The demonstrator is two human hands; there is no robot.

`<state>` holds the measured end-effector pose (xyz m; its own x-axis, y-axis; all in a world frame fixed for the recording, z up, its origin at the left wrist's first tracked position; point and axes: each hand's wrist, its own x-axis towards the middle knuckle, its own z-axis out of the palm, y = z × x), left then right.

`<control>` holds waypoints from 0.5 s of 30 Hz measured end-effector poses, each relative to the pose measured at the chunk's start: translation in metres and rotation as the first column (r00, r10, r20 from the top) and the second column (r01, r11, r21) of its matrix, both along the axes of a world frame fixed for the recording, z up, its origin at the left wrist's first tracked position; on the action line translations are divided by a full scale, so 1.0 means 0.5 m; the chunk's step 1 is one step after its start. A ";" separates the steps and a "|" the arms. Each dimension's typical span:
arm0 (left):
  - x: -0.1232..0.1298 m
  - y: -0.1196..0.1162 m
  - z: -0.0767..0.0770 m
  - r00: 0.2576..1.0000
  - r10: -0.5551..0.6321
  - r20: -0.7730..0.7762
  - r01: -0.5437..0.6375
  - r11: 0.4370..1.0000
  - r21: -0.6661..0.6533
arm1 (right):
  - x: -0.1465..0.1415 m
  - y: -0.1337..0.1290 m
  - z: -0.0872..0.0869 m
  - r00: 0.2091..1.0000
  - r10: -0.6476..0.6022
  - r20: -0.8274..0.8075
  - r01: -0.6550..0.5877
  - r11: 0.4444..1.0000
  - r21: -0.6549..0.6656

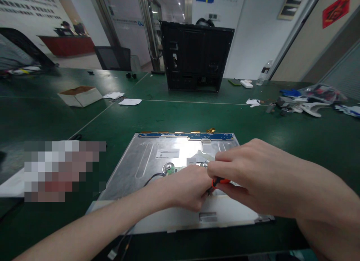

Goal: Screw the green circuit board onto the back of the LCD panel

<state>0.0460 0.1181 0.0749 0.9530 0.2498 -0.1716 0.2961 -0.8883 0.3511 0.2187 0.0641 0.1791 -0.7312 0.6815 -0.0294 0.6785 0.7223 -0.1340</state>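
A silver metal panel [146, 152] lies flat on the green table, with a blue circuit strip [180, 135] along its far edge and a white strip along its near edge. My right hand [239, 171] is closed around an orange and black tool [218, 182] over the panel's right half. Just left of it, my left hand [191, 186] has its fingers curled down over the panel; what they hold, if anything, is hidden. Black cables [153, 177] run from a small green board [170, 171] beneath my left wrist towards the near edge.
Behind the panel stands a black frame [197, 58] on the green table [157, 114]. A cardboard box [81, 98] and papers [130, 102] are at the left. A bottle [263, 73], plastic bags [323, 93] and parts lie at the right. A blurred patch covers the left side.
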 end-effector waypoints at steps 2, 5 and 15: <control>0.002 0.001 0.005 1.000 -0.004 -0.009 0.004 1.000 0.007 | 0.000 -0.001 -0.002 1.000 0.006 -0.010 -0.006 1.000 0.009; 0.005 0.002 0.013 1.000 0.001 -0.024 -0.001 1.000 0.013 | 0.000 -0.003 -0.003 1.000 0.007 -0.021 -0.006 1.000 0.024; 0.009 0.003 0.018 0.999 0.000 -0.034 0.001 1.000 0.019 | 0.001 -0.003 -0.002 0.999 0.031 -0.022 -0.031 0.999 -0.004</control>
<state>0.0505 0.1196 0.0838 0.9468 0.2527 -0.1990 0.3070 -0.8948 0.3241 0.2190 0.0626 0.1780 -0.7527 0.6581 -0.0161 0.6524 0.7425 -0.1520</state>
